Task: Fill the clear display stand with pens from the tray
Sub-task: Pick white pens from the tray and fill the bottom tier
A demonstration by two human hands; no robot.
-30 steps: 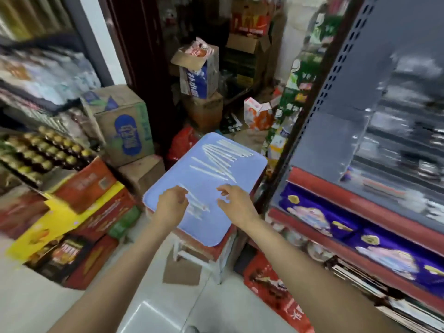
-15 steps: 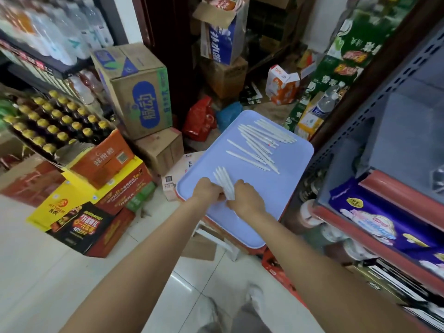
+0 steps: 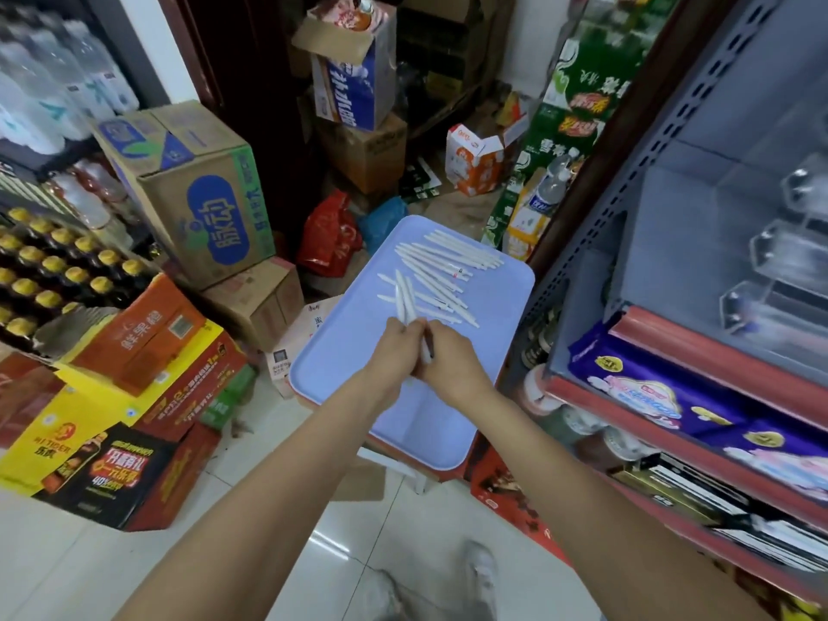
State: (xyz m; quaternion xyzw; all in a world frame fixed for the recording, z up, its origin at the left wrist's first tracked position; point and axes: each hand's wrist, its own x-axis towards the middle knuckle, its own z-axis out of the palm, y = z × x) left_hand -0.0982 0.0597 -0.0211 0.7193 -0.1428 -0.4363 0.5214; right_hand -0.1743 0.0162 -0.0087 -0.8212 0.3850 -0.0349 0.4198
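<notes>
Over the lavender tray point(image 3: 340, 365), mid-frame: both hands meet, touching each other. L hand point(image 3: 396, 347) and R hand point(image 3: 450, 356) clenched together round one small bundle of white pens point(image 3: 404, 298). Bundle fans up and away from the knuckles; lower ends poke out betw. the hands, one dark tip visible there. Exact pen count in the bundle: can't tell.

Rest of the loose pens point(image 3: 448, 268) lie flat on the far half of tray, roughly parallel, slanting toward far right corner; some overlap. Near half of tray bare. Tray sits on a stool w/ red top, only its edge showing.

Clear display stand point(image 3: 779, 257) on grey shelf unit point(image 3: 663, 208) to the right, well apart from hands; several hexagonal clear tubes stacked stepwise. Contents of the tubes too blurred to judge.

Left side: blue-and-green carton point(image 3: 197, 195), crate of yellow-capped bottles point(image 3: 53, 266), orange and yellow drink boxes on floor. Purple packets point(image 3: 663, 396) on lower red-edged shelf at right. White tile floor point(image 3: 80, 558) below; a shoe visible at bottom.
</notes>
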